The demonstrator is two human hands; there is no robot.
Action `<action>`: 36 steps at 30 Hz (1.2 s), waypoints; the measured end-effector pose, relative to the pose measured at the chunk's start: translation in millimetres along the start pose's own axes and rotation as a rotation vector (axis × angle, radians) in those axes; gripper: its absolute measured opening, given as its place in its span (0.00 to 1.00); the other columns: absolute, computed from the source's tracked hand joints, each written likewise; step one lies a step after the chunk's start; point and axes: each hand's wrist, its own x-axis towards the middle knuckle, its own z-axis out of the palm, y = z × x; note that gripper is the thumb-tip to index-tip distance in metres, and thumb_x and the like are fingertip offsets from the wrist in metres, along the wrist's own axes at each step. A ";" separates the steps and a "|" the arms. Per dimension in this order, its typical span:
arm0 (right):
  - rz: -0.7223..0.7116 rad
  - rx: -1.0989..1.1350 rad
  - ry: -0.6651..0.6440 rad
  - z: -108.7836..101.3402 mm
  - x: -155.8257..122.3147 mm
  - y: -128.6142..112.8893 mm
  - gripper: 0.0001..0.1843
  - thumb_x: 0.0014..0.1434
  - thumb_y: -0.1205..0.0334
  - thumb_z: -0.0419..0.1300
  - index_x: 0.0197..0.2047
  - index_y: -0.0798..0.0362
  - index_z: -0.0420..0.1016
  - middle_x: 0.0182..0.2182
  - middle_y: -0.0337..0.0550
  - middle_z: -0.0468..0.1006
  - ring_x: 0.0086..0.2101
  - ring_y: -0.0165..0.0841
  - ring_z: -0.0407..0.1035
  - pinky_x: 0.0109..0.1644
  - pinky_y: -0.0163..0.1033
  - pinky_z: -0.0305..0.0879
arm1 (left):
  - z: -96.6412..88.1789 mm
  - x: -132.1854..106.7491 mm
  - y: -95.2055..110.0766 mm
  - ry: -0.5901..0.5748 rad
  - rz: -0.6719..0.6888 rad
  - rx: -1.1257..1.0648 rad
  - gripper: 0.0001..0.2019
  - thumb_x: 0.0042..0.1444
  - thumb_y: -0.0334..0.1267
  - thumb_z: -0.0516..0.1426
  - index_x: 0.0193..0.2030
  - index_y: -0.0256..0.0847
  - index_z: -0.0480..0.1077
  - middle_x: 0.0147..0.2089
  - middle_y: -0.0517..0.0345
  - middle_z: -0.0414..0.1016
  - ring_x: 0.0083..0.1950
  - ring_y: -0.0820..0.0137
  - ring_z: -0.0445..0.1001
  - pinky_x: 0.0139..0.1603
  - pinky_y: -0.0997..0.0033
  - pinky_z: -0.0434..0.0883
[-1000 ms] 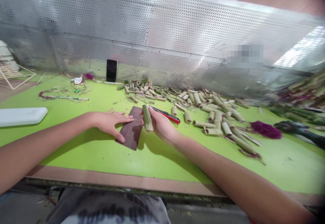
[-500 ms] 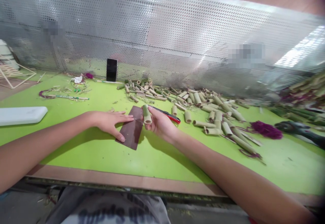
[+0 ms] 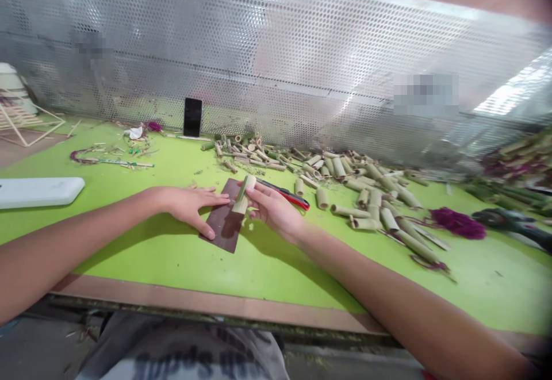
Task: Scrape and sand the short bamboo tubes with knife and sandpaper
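Note:
A brown sheet of sandpaper (image 3: pixel 223 229) lies on the green tabletop (image 3: pixel 172 271). My left hand (image 3: pixel 190 207) rests flat on its left side, fingers stretched out and thumb spread. In my right hand (image 3: pixel 276 210) is a short bamboo tube (image 3: pixel 244 195), pinched between thumb and fingers over the right part of the sheet. The tube is tilted, with its lower end towards me; whether it touches the sandpaper I cannot tell. Just beyond my right hand lies a red-and-black tool (image 3: pixel 295 199), partly hidden by the fingers.
Many cut bamboo pieces (image 3: pixel 338 167) are heaped towards the back and right. Purple string (image 3: pixel 457 223) and a dark power tool (image 3: pixel 513 222) lie at the right. A phone (image 3: pixel 192 117) leans on the perforated metal screen (image 3: pixel 302 52). At the left sits a white case (image 3: pixel 41 192).
My right hand has turned the bamboo tube, so its open end no longer faces me, and moved it slightly left over the sandpaper. My left hand stays on the sheet.

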 end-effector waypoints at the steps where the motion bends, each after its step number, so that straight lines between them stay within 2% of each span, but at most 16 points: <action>1: -0.020 -0.070 0.005 1.3 -1.4 -1.4 0.19 0.59 0.48 0.64 0.48 0.51 0.73 0.38 0.42 0.77 0.33 0.31 0.71 0.32 0.35 0.67 | 0.4 0.7 -1.1 -0.001 0.006 -0.002 0.55 0.50 0.71 0.58 0.77 0.54 0.39 0.79 0.57 0.36 0.78 0.47 0.34 0.74 0.44 0.42; 4: -0.122 -0.347 0.016 4.7 -6.9 -6.1 0.16 0.59 0.52 0.64 0.47 0.51 0.71 0.40 0.43 0.78 0.37 0.34 0.73 0.36 0.38 0.69 | 1.2 1.9 -3.0 0.001 0.008 -0.006 0.55 0.50 0.71 0.58 0.77 0.54 0.39 0.79 0.58 0.35 0.78 0.48 0.33 0.74 0.45 0.42; 7: -0.202 -0.637 -0.013 5.5 -11.9 -10.6 0.16 0.56 0.56 0.66 0.46 0.51 0.71 0.38 0.42 0.79 0.35 0.35 0.74 0.38 0.40 0.68 | 1.1 1.8 -2.2 -0.002 0.014 -0.009 0.55 0.50 0.70 0.58 0.78 0.53 0.38 0.79 0.59 0.35 0.78 0.49 0.34 0.75 0.46 0.42; 9: -0.212 -0.730 -0.034 4.7 -12.9 -12.4 0.13 0.56 0.56 0.66 0.43 0.52 0.73 0.35 0.41 0.80 0.34 0.34 0.73 0.38 0.40 0.68 | 0.4 1.3 -0.7 -0.003 0.014 -0.010 0.55 0.50 0.70 0.58 0.78 0.52 0.38 0.79 0.59 0.35 0.78 0.49 0.34 0.75 0.47 0.42; 12: -0.188 -0.699 -0.092 3.4 -9.9 -11.1 0.10 0.56 0.56 0.66 0.38 0.53 0.76 0.34 0.41 0.81 0.34 0.35 0.74 0.38 0.39 0.68 | -1.4 0.3 1.7 -0.007 0.002 -0.007 0.56 0.49 0.71 0.58 0.78 0.52 0.38 0.79 0.60 0.34 0.78 0.48 0.33 0.75 0.45 0.41; 16: -0.159 -0.642 -0.197 4.6 -4.6 -5.7 0.11 0.55 0.55 0.67 0.38 0.52 0.79 0.36 0.41 0.83 0.36 0.36 0.76 0.42 0.41 0.70 | -2.8 -0.5 2.4 -0.017 -0.006 -0.010 0.55 0.50 0.70 0.58 0.78 0.51 0.37 0.79 0.60 0.33 0.78 0.47 0.34 0.75 0.47 0.43; 20: -0.130 -0.697 -0.140 9.7 -8.2 -6.5 0.09 0.55 0.55 0.67 0.33 0.53 0.79 0.32 0.40 0.82 0.33 0.35 0.74 0.37 0.38 0.68 | -1.4 0.1 -0.1 -0.006 0.002 -0.018 0.56 0.49 0.71 0.59 0.78 0.52 0.38 0.79 0.59 0.34 0.78 0.46 0.35 0.75 0.45 0.43; 24: -0.077 -0.723 -0.248 11.6 -13.3 -11.5 0.10 0.55 0.56 0.66 0.30 0.54 0.79 0.27 0.38 0.80 0.27 0.31 0.71 0.31 0.35 0.64 | -1.8 0.3 0.5 0.002 -0.027 -0.026 0.57 0.47 0.71 0.60 0.77 0.54 0.40 0.79 0.58 0.35 0.78 0.46 0.35 0.74 0.44 0.43; 29: -0.065 -0.718 -0.095 19.1 -12.0 -15.5 0.09 0.53 0.58 0.67 0.29 0.55 0.78 0.27 0.39 0.79 0.28 0.31 0.70 0.30 0.34 0.63 | -4.6 0.1 4.2 -0.020 -0.045 -0.011 0.57 0.47 0.70 0.61 0.77 0.54 0.38 0.79 0.58 0.35 0.78 0.45 0.36 0.74 0.43 0.43; 32: -0.087 -0.630 -0.232 23.6 -11.9 -16.1 0.08 0.51 0.61 0.67 0.35 0.54 0.78 0.28 0.37 0.80 0.29 0.31 0.71 0.32 0.34 0.65 | -3.7 1.0 3.6 -0.018 -0.029 -0.010 0.57 0.47 0.70 0.61 0.77 0.54 0.38 0.79 0.59 0.35 0.78 0.46 0.36 0.74 0.44 0.44; 33: -0.081 -0.624 -0.241 23.6 -11.6 -16.0 0.08 0.51 0.61 0.68 0.35 0.54 0.78 0.29 0.37 0.80 0.29 0.31 0.71 0.32 0.34 0.65 | -3.2 1.3 3.3 -0.016 -0.027 -0.008 0.57 0.47 0.70 0.61 0.77 0.55 0.38 0.79 0.59 0.35 0.78 0.46 0.36 0.74 0.43 0.44; 36: -0.058 -0.684 -0.106 21.4 -10.1 -14.5 0.08 0.52 0.58 0.67 0.31 0.54 0.76 0.27 0.38 0.79 0.27 0.31 0.70 0.30 0.34 0.64 | -2.7 1.7 3.9 -0.022 -0.034 0.000 0.57 0.48 0.70 0.60 0.77 0.55 0.36 0.79 0.59 0.33 0.78 0.47 0.35 0.74 0.43 0.43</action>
